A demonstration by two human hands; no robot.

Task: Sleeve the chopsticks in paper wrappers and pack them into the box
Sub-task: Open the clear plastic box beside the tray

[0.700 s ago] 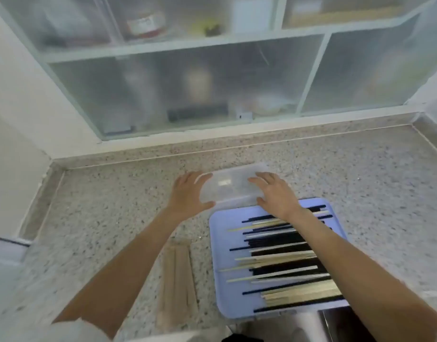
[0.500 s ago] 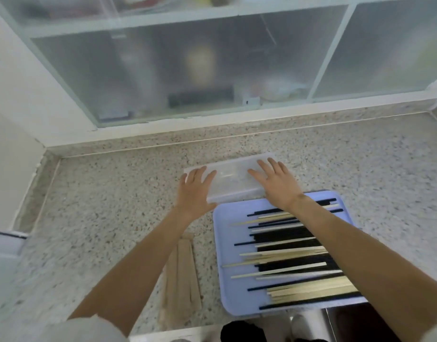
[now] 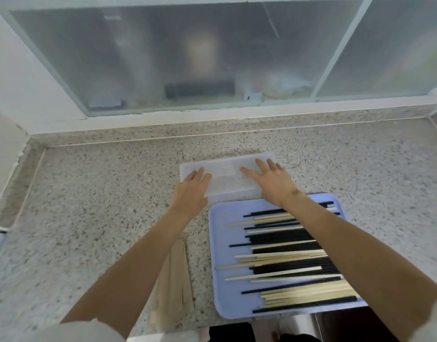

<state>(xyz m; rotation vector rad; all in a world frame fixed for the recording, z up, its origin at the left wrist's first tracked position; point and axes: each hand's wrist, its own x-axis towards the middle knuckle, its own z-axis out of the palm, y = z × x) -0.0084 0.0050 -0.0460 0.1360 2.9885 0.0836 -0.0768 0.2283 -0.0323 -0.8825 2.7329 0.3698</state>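
Head view: wrappers (image 3: 174, 280) (partly under forearm) beside chopsticks' tray (image 3: 218, 267).

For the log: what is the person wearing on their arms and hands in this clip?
Both forearms are bare up to light, whitish sleeve edges showing at the bottom corners of the frame. The left hand and right hand wear no gloves, and no rings, watch or bracelet show. A small dark mark sits at the right wrist; the blur does not let me say what it is.
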